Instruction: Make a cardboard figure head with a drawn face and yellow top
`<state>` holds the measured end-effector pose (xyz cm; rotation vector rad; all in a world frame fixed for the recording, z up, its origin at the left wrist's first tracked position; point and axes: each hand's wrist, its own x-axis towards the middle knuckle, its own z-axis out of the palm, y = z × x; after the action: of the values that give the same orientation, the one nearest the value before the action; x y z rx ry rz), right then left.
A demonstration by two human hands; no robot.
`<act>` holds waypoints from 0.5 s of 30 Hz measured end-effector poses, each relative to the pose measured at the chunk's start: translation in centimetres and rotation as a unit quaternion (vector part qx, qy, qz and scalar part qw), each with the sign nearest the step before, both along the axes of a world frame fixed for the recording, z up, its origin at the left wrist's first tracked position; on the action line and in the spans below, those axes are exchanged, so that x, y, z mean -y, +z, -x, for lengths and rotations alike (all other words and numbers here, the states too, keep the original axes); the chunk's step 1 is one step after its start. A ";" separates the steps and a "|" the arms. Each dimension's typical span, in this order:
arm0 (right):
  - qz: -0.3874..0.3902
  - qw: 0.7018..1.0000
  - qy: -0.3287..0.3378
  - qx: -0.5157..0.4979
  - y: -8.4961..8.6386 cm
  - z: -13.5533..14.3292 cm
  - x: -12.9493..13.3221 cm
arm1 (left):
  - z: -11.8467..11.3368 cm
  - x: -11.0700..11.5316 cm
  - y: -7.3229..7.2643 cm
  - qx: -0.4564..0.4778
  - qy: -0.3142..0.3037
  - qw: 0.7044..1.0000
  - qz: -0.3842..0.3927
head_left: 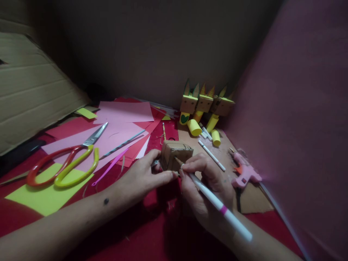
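Note:
A small brown cardboard box (pixel 170 152) is gripped by my left hand (pixel 152 172), its thumb along the near edge and its fingers at the left side. My right hand (pixel 208 181) pinches a white marker pen (pixel 223 210) with a pink band. The pen's tip touches, or nearly touches, the face of the box that is turned toward me. Part of the box's lower side is hidden behind my fingers.
Red-and-yellow-handled scissors (pixel 94 136), a pencil (pixel 125 141) and pink paper (pixel 125 111) lie left. Cardboard figures with pointed ears (pixel 189 103) stand at the back, near yellow paper rolls (pixel 194 127). A pink glue gun (pixel 244 170) rests right; a cardboard sheet (pixel 32 87) leans far left.

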<state>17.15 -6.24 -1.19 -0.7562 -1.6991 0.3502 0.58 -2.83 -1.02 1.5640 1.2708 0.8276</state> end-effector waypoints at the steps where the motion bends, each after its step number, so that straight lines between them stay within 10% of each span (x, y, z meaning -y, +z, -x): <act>1: 0.000 1.000 -0.002 0.003 0.1 0.0 0.0 | 0.0 0.0 0.0 0.000 -0.001 1.000 0.002; 15: 0.020 0.999 -0.011 -0.031 -0.5 0.0 0.0 | 0.1 -0.1 -0.2 0.004 -0.005 1.000 -0.001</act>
<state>17.12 -6.26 -1.68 -0.7847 -1.6291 0.3888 0.48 -2.71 -1.22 1.5668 1.2566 0.8283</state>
